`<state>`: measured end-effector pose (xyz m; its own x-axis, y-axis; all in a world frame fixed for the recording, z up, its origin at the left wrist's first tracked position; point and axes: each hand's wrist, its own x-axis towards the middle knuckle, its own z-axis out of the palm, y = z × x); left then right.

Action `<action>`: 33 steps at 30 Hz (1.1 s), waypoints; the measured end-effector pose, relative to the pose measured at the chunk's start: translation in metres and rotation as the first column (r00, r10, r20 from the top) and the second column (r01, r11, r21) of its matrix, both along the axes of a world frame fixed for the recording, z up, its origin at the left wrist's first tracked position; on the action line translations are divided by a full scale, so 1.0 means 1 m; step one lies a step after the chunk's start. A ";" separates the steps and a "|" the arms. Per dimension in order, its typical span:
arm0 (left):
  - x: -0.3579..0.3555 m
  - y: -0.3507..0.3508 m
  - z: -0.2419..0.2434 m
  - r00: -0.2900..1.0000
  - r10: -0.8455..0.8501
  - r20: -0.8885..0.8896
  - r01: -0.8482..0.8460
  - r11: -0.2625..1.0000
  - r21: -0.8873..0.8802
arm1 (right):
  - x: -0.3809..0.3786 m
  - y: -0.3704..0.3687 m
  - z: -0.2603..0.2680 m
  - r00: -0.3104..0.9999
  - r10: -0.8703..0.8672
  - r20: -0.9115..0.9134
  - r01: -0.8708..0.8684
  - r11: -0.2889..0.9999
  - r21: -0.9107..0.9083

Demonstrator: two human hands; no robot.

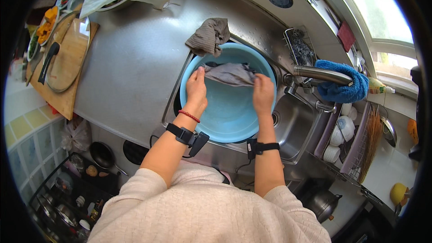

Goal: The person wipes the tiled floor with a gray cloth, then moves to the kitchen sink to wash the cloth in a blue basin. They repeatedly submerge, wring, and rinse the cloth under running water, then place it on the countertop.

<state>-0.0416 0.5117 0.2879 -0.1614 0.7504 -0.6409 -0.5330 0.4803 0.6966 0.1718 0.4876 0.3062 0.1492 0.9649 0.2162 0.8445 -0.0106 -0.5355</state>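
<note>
A grey cloth (pixel 229 74) stretches between my two hands, over the far part of a light blue plastic basin (pixel 233 136). My left hand (pixel 196 89) grips its left end, thumb on top. At the other end, my right hand (pixel 263 91) pinches the cloth's right side. Bluish, cloudy water (pixel 229 111) shows in the basin below my hands. Darker fabric peeks out behind the grey cloth; whether it is part of the same piece I cannot tell. A brown ribbed cloth (pixel 210 35) lies crumpled on the counter, overlapping the basin's far rim.
The basin sits in a stainless steel sink (pixel 297 125). A faucet (pixel 322 74) draped with a blue towel (pixel 342 89) stands to the right, near a dish rack (pixel 341 138) with bowls. On the left, a glass lid (pixel 69 60) rests on a wooden cutting board (pixel 72 91).
</note>
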 end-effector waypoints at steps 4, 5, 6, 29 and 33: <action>0.010 -0.011 -0.008 0.996 -0.008 -0.087 0.010 1.000 0.017 | -0.048 -0.011 -0.041 0.961 0.111 0.254 0.062 0.806 -0.589; 0.013 -0.014 -0.010 0.994 -0.027 -0.111 0.034 0.997 0.063 | -0.064 -0.019 -0.053 0.948 0.221 0.230 -0.037 0.792 -0.609; 0.011 -0.016 -0.012 0.984 -0.135 -0.116 0.131 0.990 -0.043 | -0.074 -0.021 -0.061 0.926 0.335 0.176 -0.119 0.698 -0.706; 0.019 -0.037 -0.061 0.856 0.103 0.506 0.083 0.940 -0.332 | -0.082 -0.033 0.034 0.538 -0.272 -0.798 -0.417 0.737 -0.532; 0.022 -0.046 -0.056 0.893 -0.028 0.450 0.125 0.974 -0.189 | -0.093 -0.050 0.053 0.692 -0.080 -0.717 -0.385 0.800 -0.461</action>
